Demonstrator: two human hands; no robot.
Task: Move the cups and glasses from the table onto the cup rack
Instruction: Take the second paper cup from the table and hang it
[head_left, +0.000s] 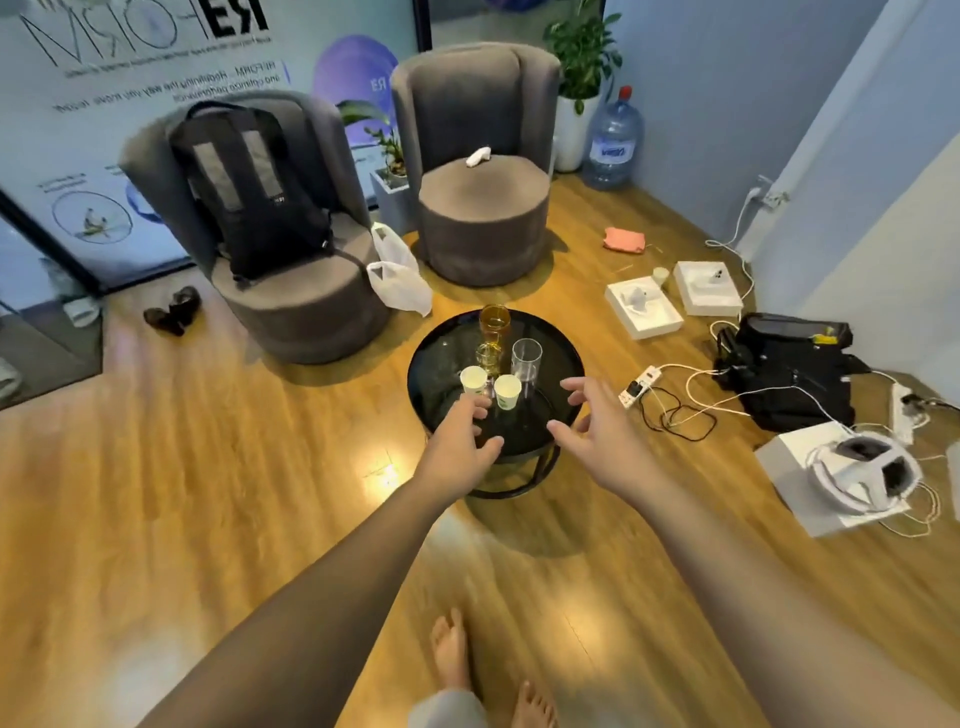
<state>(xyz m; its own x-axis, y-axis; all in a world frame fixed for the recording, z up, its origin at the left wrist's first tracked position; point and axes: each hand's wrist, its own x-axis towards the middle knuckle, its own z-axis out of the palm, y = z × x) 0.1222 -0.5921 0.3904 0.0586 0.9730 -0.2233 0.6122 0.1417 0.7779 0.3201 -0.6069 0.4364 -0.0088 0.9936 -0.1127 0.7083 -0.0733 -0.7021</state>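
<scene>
Both hands reach empty-palmed, fingers spread: left hand (460, 434) nearly at the left paper cup (473, 381), right hand (589, 421) beside it. The cups and glasses crowd mid-frame on the round black table (558, 358); a careless grab could topple the clear glass (526, 359).

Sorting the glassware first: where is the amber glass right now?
Head view: the amber glass stands at the far edge of the round black table, behind the clear glass and the two paper cups.
</scene>
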